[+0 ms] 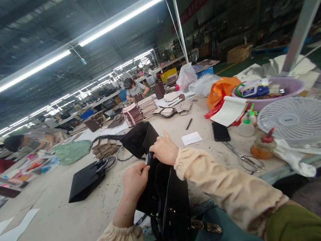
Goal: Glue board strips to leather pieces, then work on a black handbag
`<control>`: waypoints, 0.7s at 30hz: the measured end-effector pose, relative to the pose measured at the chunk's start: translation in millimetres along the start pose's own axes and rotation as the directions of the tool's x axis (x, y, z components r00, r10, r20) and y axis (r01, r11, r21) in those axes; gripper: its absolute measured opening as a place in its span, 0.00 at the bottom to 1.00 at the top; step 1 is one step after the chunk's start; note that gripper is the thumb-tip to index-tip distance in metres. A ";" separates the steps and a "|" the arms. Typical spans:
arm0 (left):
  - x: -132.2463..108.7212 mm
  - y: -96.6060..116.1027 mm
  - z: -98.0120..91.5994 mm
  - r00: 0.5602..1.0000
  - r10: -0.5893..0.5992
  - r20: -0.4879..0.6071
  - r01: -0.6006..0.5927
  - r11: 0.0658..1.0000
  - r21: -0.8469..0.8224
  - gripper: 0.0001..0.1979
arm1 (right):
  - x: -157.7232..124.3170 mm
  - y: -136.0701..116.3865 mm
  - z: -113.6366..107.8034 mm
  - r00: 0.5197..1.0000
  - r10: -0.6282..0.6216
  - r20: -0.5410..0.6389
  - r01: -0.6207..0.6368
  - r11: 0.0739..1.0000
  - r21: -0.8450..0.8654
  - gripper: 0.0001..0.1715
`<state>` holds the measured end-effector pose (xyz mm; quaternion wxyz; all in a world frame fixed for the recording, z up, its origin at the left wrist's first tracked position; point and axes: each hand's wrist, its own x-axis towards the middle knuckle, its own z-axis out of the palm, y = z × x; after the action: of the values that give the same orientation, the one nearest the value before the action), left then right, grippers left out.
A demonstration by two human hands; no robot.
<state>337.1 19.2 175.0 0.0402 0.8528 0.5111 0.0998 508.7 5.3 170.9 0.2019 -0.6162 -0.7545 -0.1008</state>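
A black handbag (173, 195) with gold-coloured hardware stands close to my body at the table's front edge, its upper flap raised and its inside partly showing. My left hand (135, 179) pinches an edge of the bag near its opening, thumb and fingers pressed together. Just beyond and to the right, my right hand (164, 149) grips the same part of the bag, with the index finger lifted. The two hands are almost touching. A finished-looking black bag (84, 181) lies to the left on the table, its handles toward the right.
On the right are a phone (221, 131), scissors (248, 161), a glue jar (263, 146), a white fan (296, 118) and a purple basin (271, 91). Stacked brown pieces (106, 146) lie behind the bag. Across the table a co-worker (136, 88) handles brown parts.
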 end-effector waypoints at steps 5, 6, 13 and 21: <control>0.7 0.7 -1.0 1.000 0.000 0.001 0.000 1.000 0.000 0.12 | 1.3 0.5 -0.8 0.999 -0.008 0.031 0.008 1.000 0.010 0.08; 0.6 1.0 -1.2 1.000 0.003 0.003 -0.003 1.000 0.009 0.13 | 1.5 0.6 -0.7 0.999 -0.011 0.032 0.010 1.000 0.010 0.08; 1.2 2.0 -1.2 1.000 -0.014 0.027 0.014 1.000 0.003 0.13 | 3.3 0.7 0.0 0.999 -0.030 0.014 0.030 1.000 0.001 0.07; 2.6 -2.3 0.6 1.000 -0.010 0.025 0.010 1.000 -0.024 0.12 | 1.7 3.1 0.8 0.999 -0.032 0.028 0.031 0.999 0.032 0.06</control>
<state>336.4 22.6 174.3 0.0575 0.8508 0.5135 0.0951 511.3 7.7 170.6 0.1991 -0.6025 -0.7684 -0.0834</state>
